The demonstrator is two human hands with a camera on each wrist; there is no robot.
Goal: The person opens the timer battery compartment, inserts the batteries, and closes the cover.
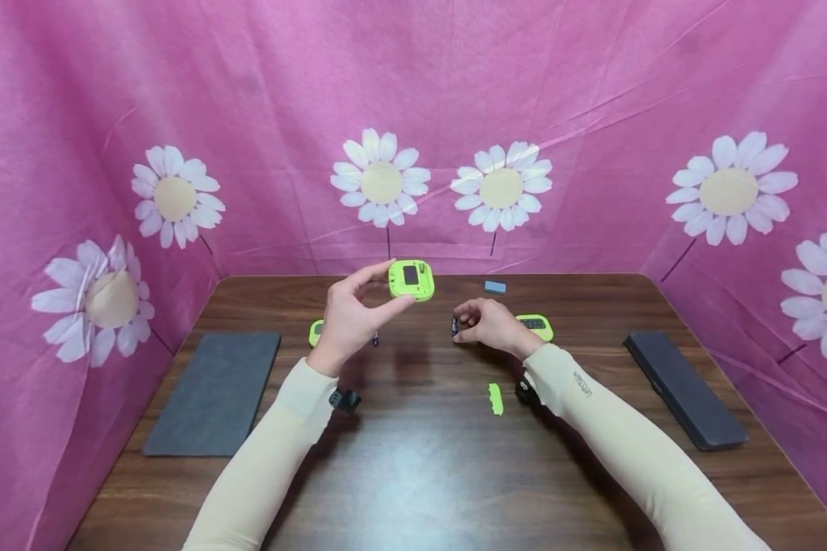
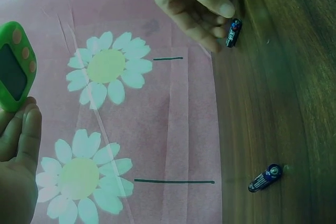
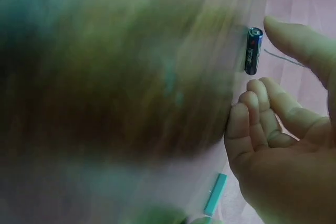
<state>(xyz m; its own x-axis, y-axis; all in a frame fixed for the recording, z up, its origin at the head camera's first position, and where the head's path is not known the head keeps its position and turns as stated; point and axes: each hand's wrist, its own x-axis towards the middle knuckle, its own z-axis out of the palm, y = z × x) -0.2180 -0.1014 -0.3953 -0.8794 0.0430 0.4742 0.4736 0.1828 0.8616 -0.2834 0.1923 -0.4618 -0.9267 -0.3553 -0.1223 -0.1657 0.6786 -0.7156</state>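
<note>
Raised above the table, my left hand [image 1: 354, 314] pinches a lime-green handheld device [image 1: 420, 287] between thumb and fingers. The left wrist view shows its other face, with a dark screen [image 2: 11, 72] and round buttons. My right hand [image 1: 492, 327] is low over the table beside a small dark battery [image 1: 455, 330]. In the right wrist view that battery [image 3: 253, 51] lies in the gap between thumb and curved fingers, apparently apart from both. A second battery [image 1: 375, 339] is on the table near my left hand. A thin lime-green cover-like piece [image 1: 496, 399] lies nearer me.
Partly hidden behind my hands are two lime-green objects, one at left [image 1: 315, 331] and one with dark keys [image 1: 539, 326] at right. A small blue block [image 1: 495, 287] sits farther back. A dark mat [image 1: 214, 394] lies left, a long black case [image 1: 685, 389] right. Pink flowered cloth surrounds the table.
</note>
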